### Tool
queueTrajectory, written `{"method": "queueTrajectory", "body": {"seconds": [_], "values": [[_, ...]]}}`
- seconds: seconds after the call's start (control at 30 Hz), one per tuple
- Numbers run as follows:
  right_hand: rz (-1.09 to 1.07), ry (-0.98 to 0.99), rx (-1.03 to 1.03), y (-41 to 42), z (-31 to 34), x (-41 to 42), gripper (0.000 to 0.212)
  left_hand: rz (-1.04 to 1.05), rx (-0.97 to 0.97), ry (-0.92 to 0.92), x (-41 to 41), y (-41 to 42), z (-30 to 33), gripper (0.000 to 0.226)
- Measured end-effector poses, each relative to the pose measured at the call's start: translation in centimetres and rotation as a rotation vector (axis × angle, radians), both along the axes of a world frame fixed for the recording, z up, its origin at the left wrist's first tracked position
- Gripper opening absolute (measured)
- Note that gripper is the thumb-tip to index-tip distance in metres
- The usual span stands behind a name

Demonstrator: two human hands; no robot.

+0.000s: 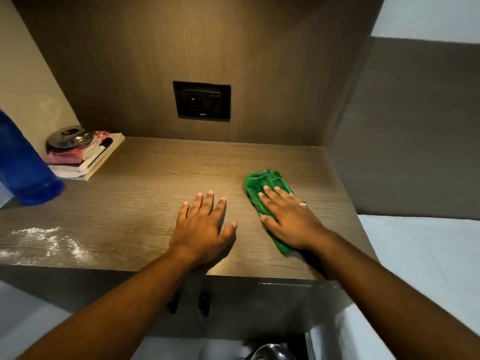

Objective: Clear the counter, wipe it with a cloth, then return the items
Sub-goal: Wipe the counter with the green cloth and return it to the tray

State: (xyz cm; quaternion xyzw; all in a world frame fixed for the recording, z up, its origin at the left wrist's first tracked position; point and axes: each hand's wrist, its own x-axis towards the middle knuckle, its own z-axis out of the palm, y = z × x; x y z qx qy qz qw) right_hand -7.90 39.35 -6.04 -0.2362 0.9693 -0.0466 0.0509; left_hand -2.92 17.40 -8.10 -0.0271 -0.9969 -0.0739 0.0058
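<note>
At the far left edge a blue bottle [24, 165] stands on the wooden counter [145, 178], partly cut off by the frame. Just behind it, in the back left corner, a short stack of books [91, 162] lies flat with a pink cloth-like item on top and a round steel lid [70, 139] resting on that. In front of the bottle, near the counter's front left edge, a smear of white powder [49, 242] is scattered over the wood grain. On the back wall above the middle of the counter sits a black socket plate [202, 103]. Below it, the left hand [205, 227] lies palm down and flat on the bare counter, fingers spread, holding nothing. Just to its right, apart from it, the right hand [288, 222] presses flat on a folded green cloth [267, 183], fingers extended over it rather than curled around it; a ring shows on one finger. The cloth lies on the right part of the counter, its far end and near corner sticking out from under the hand.
</note>
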Motion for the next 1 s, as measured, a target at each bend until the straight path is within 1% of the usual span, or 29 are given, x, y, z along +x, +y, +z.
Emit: {"method": "queueTrajectory", "body": {"seconds": [0.03, 0.1, 0.17, 0.23, 0.27, 0.3, 0.33, 0.37, 0.43, 0.5, 0.57, 0.6, 0.63, 0.67, 0.7, 0.73, 0.8, 0.87, 0.9, 0.93, 1.0], "values": [[-0.035, -0.009, 0.007, 2.2, 0.1, 0.6, 0.075, -0.003, 0.004, 0.001, 0.1, 0.0, 0.0, 0.073], [-0.213, -0.002, -0.023, 6.2, 0.0, 2.0, 0.081, -0.002, 0.013, -0.002, 0.2, 0.0, 0.2, 0.074], [-0.443, 0.061, -0.028, 8.2, -0.2, 4.0, 0.072, 0.001, 0.015, -0.009, 0.3, 0.0, 0.2, 0.075], [-0.703, 0.090, -0.054, 7.5, -0.5, 6.0, 0.063, 0.003, 0.009, -0.012, 0.2, 0.1, 0.1, 0.075], [-0.817, 0.080, -0.081, 5.9, -0.6, 6.6, 0.062, 0.002, 0.004, -0.011, 0.1, 0.0, -0.1, 0.075], [-0.888, 0.063, -0.102, 3.9, -0.6, 7.0, 0.063, 0.002, 0.000, -0.008, 0.0, 0.0, -0.2, 0.075], [-0.893, 0.038, -0.116, 1.5, -0.5, 7.3, 0.065, -0.001, -0.005, -0.007, -0.1, -0.1, -0.3, 0.075], [-0.824, 0.018, -0.122, -1.0, -0.5, 7.7, 0.066, -0.004, -0.008, -0.008, -0.2, -0.2, -0.3, 0.075], [-0.566, 0.022, -0.127, -5.2, -0.9, 8.7, 0.067, -0.005, -0.005, -0.004, -0.2, -0.3, -0.3, 0.074], [-0.383, -0.003, -0.130, -6.5, -0.4, 9.4, 0.065, -0.005, 0.002, 0.001, 0.1, -0.2, 0.0, 0.074], [-0.313, -0.075, -0.161, -5.2, 0.3, 9.4, 0.066, -0.013, 0.015, -0.013, 0.1, -0.2, 0.2, 0.074], [-0.307, -0.135, -0.251, -4.2, 0.9, 9.6, 0.067, -0.019, 0.025, -0.022, 0.1, -0.3, 0.3, 0.074], [-0.335, -0.184, -0.401, -3.2, 1.6, 9.8, 0.066, -0.019, 0.047, -0.027, 0.2, -0.4, 0.5, 0.074], [-0.394, -0.171, -0.566, -2.0, 2.1, 10.0, 0.062, -0.005, 0.083, -0.015, 0.4, -0.5, 0.8, 0.072], [-0.473, -0.102, -0.678, -0.5, 2.4, 10.0, 0.056, 0.021, 0.136, 0.020, 0.6, -0.4, 1.1, 0.068], [-0.551, -0.014, -0.706, 1.1, 2.6, 9.8, 0.051, 0.054, 0.192, 0.065, 1.0, 0.2, 1.4, 0.063], [-0.672, 0.066, -0.597, 4.1, 2.5, 9.4, 0.042, 0.067, 0.293, 0.168, 2.1, 2.5, 2.8, 0.053], [-0.752, 0.038, -0.458, 5.8, 1.9, 9.0, 0.033, -0.068, 0.321, 0.207, 2.9, 6.6, 3.9, 0.053], [-0.767, 0.027, -0.397, 6.1, 1.7, 9.0, 0.027, -0.151, 0.301, 0.166, 3.1, 9.0, 4.2, 0.058], [-0.758, 0.030, -0.339, 6.1, 1.3, 8.9, 0.021, -0.195, 0.271, 0.082, 3.3, 10.9, 4.2, 0.065], [-0.679, 0.061, -0.222, 5.9, 0.6, 9.0, 0.019, -0.163, 0.177, -0.082, 3.1, 12.9, 3.3, 0.074]]}}
